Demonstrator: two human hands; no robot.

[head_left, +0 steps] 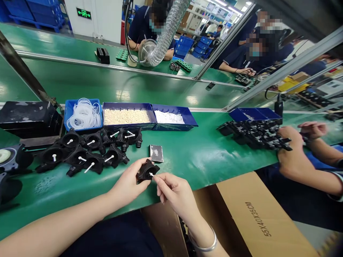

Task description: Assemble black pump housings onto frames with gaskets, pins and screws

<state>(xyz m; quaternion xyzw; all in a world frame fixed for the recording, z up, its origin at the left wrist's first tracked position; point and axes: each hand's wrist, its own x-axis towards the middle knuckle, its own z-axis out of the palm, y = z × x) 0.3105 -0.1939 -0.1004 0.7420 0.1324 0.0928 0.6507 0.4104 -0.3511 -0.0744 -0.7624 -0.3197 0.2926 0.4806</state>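
Observation:
My left hand (pixel 132 178) grips a black plastic housing (pixel 146 170) above the green bench, its opening turned toward me. In the fingertips of my right hand (pixel 173 189) is a small white pin (pixel 151 175), pinched at the mouth of the housing; how deep it sits I cannot tell. Just beyond the housing lies a small metal-topped block (pixel 156 153). To the left, several like black housings (pixel 92 162) stand in rows, white pins sticking out of them.
Behind the housings are a blue bin of clear rings (pixel 85 116), a tray of beige pieces (pixel 127 117) and a tray of white pieces (pixel 170 117). At right, a co-worker's hands (pixel 292 153) are beside black parts (pixel 254 134). An open cardboard box (pixel 241 207) stands below the bench edge.

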